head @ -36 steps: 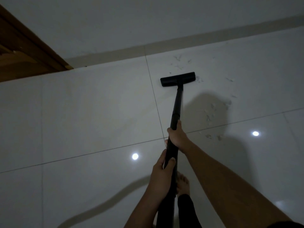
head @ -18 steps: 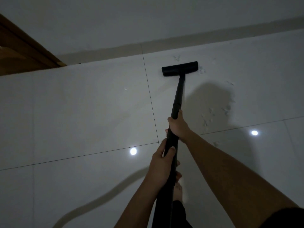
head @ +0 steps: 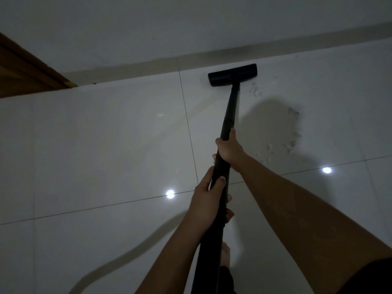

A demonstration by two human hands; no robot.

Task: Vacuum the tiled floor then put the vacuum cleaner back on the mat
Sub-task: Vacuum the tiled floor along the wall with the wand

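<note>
A black vacuum wand runs from the bottom of the view up to a flat black floor head, which rests on the white tiled floor close to the skirting. My right hand grips the wand higher up, and my left hand grips it lower down. Pale scraps of debris lie on the tile to the right of the wand, with a smaller patch just right of the head. The vacuum's body and the mat are out of view.
A white wall with a beige skirting strip runs across the top. A brown wooden door frame stands at the upper left. My bare foot is under the wand. Two ceiling lights reflect in the tiles.
The floor head has slid forward toward the skirting, over the debris that lay ahead of it. Both arms have stretched out with it.
</note>
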